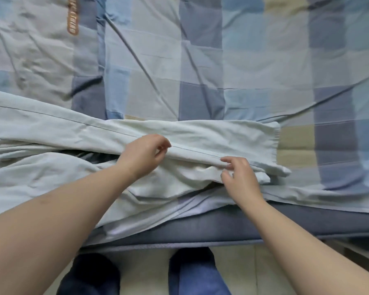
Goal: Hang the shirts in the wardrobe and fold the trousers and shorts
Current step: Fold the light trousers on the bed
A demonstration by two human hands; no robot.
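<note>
Pale green trousers (pixel 211 133) lie across the near side of the bed, legs running left to right with the hems at the right. One leg lies over the other. My left hand (pixel 145 154) rests on the upper leg near its seam, fingers curled and pinching the cloth. My right hand (pixel 239 175) is at the near edge of the same leg, thumb and fingertips pinching the fabric close to the hem.
The bed is covered by a blue, grey and beige checked sheet (pixel 200 60). Its dark blue mattress edge (pixel 243 226) runs along the near side. Below it, my feet in dark socks (pixel 192 271) stand on a light tiled floor.
</note>
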